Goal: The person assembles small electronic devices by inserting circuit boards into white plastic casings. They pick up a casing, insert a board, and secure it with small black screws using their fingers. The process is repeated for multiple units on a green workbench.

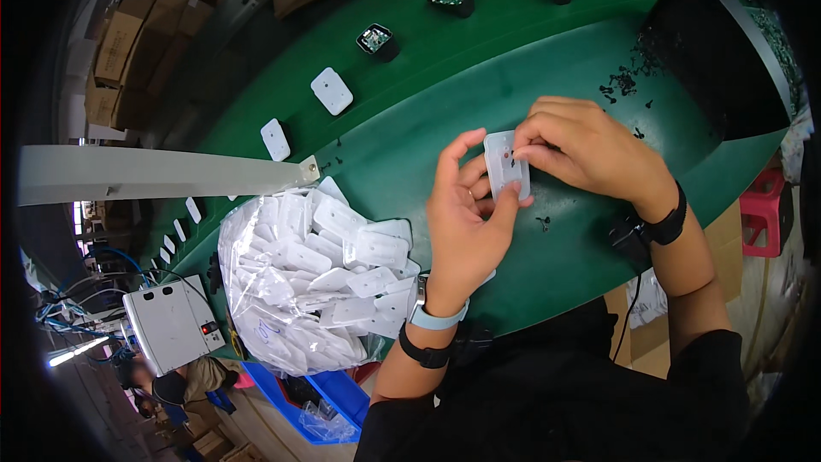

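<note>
My left hand [466, 227] grips a white plastic cover [503, 173] by its edges, with the thumb over its lower part and the fingers behind it. A small reddish spot shows on the cover's face. My right hand [586, 150] is closed in a pinch against the upper right of the cover. A small black piece [513, 162] shows just under its fingertips; its exact kind is too small to tell. On the green table, several loose black pieces [623, 83] with thin stems lie beyond my right hand, and a few more [543, 223] lie below it.
A clear plastic bag [256, 291] heaped with white covers lies left of my hands. Along the far green belt [410, 43] stand black housings with circuit boards [376, 39] and white-covered units [332, 91]. A metal bar [171, 175] juts in; a black bin [718, 51] stands far right.
</note>
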Motion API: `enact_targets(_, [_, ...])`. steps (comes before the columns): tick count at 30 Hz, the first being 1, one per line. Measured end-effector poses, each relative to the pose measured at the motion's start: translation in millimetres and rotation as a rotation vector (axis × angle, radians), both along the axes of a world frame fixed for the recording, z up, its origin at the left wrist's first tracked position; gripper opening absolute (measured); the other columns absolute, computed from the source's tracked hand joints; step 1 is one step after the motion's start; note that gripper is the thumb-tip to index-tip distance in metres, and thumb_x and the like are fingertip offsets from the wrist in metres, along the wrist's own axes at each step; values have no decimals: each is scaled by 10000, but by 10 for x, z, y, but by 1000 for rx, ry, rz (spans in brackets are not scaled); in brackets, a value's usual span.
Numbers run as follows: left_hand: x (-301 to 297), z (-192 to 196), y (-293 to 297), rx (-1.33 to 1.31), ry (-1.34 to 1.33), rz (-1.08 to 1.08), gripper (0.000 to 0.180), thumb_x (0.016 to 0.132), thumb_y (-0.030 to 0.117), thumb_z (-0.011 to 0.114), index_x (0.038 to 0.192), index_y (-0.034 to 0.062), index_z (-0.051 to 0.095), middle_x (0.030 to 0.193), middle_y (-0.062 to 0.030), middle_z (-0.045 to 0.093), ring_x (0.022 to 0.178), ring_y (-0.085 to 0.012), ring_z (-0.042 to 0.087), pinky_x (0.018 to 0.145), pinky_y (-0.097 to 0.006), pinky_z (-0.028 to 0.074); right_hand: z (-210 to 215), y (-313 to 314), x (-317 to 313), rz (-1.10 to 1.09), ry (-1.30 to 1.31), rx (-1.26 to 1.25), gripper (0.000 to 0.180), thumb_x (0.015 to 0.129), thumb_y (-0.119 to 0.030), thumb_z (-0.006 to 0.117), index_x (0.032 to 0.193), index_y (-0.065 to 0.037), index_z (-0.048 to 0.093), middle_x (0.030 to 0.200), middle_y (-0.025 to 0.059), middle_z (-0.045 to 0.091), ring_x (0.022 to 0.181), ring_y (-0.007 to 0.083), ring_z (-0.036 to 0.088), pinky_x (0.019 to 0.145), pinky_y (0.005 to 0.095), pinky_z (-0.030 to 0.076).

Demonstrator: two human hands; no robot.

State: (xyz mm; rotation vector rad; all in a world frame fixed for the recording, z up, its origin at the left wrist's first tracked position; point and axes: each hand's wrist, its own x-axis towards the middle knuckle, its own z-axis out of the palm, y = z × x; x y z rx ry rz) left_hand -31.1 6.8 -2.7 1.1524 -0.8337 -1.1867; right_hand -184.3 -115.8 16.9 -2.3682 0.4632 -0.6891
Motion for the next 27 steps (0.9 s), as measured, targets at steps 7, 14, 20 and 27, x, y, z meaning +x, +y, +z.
enact_targets(7, [-15,2,-1,-26,-35,42,499,920,-146,561,1379,-60,387,1197,-204,664,1046,-204,691,846,-335,632,-74,85,74,-35,-87,-139,143,829,-64,740,855,-36,601,786,75,600,746,278,590,645,392,507])
enact_targets(14, [1,-29,23,-4,-53,55,444,923,-118,596,1345,-89,464,1197,-200,677,1044,-213,693,824,-324,633,-65,96,107,-87,-153,-74,166,810,-41,755,893,-23,613,793,87,604,736,259,597,620,350,507])
enact_targets(20, [76,66,-2,111,112,18,301,945,-11,638,1236,-80,602,1097,-166,712,939,-188,699,712,-279,571,-96,76,41,-71,-196,609,283,851,-23,728,1108,43,628,921,72,673,820,107,657,655,246,557])
enact_targets(27, [100,-62,4,120,65,69,218,968,49,643,1156,-61,653,970,-97,706,828,-116,643,686,-226,472,-69,162,152,-76,-265,854,244,885,-6,710,1103,14,603,968,57,664,844,96,648,676,234,560])
